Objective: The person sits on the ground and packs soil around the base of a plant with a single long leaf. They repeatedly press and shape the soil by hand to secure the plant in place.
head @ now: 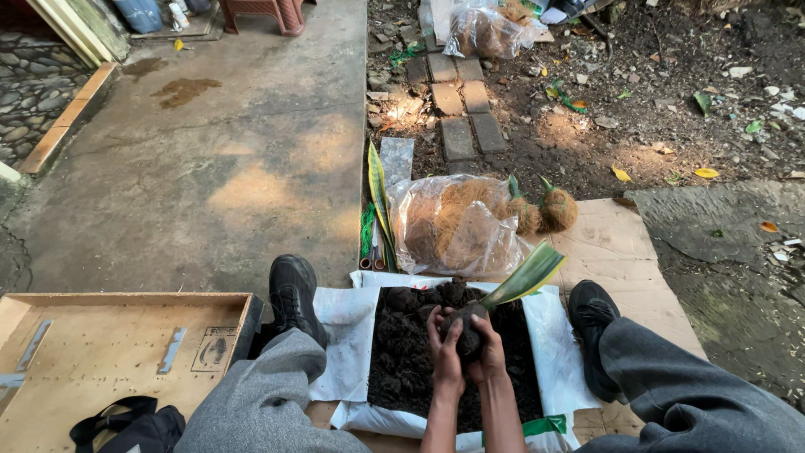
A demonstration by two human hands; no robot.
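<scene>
A: Held where?
B: Soil ball (468, 335) with leaf (525, 278), above open soil sack (558, 352), between knees.
A: Grip?
B: Left hand (444, 351), right hand (490, 354), both closed around ball.

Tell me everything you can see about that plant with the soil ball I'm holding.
The plant cutting is a single stiff, sword-shaped leaf, green with yellowish edges, tilted up and to the right. Its base is buried in a dark, roundish soil ball, which looks moist and lumpy. The left hand and right hand cup the ball from both sides, pressing it between the palms. It is held just above the white sack of dark soil lying open between the person's feet.
</scene>
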